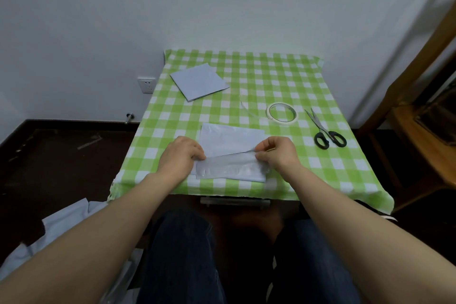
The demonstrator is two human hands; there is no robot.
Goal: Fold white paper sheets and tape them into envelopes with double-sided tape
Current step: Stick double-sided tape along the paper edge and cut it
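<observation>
A white paper sheet (pixel 232 142) lies near the front of the green checked table (pixel 271 81), its near part folded up into a flap (pixel 232 169). My left hand (pixel 181 153) presses the flap's left end with curled fingers. My right hand (pixel 275 153) pinches the flap's upper right corner, lifting it slightly. A roll of double-sided tape (pixel 282 114) lies flat behind the sheet on the right, with a loose strip of tape backing (pixel 248 110) beside it. A stack of white sheets (pixel 198 80) sits at the back left.
Black-handled scissors (pixel 324 131) lie to the right of the tape roll. A wooden chair (pixel 419 118) stands close to the table's right side. White paper or plastic (pixel 61 229) lies on the dark floor at the lower left. My knees are under the front edge.
</observation>
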